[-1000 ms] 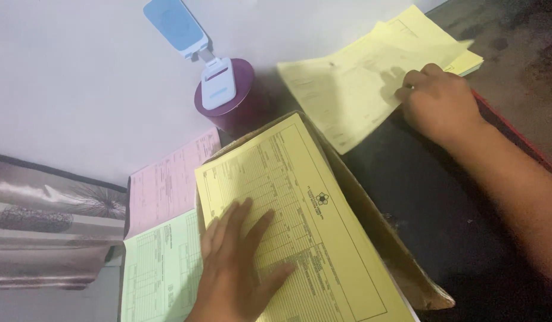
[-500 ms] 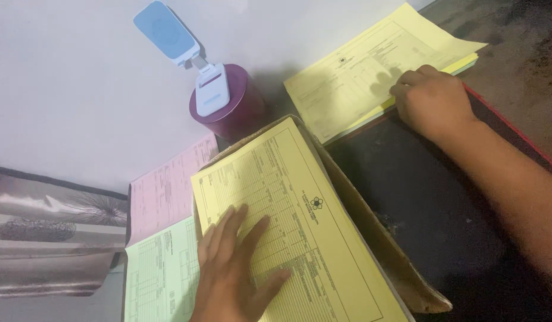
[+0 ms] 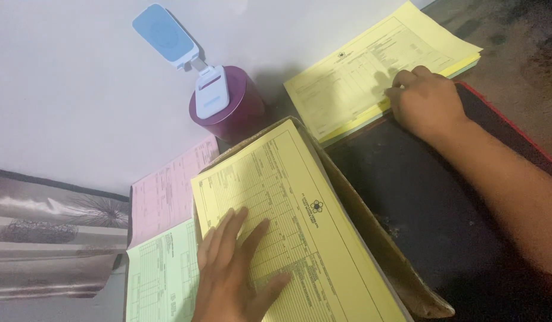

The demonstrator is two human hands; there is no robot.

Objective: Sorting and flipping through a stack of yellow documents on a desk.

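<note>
Left hand spread flat on yellow form, right hand curled on yellow stack

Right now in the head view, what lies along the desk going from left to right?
Grey patterned cloth → pink form above green form → left hand flat on the yellow form in the cardboard box → right hand on the far yellow stack.

Plain white wall, dark worn floor, grey patterned cloth at left, dim indoor light
</note>
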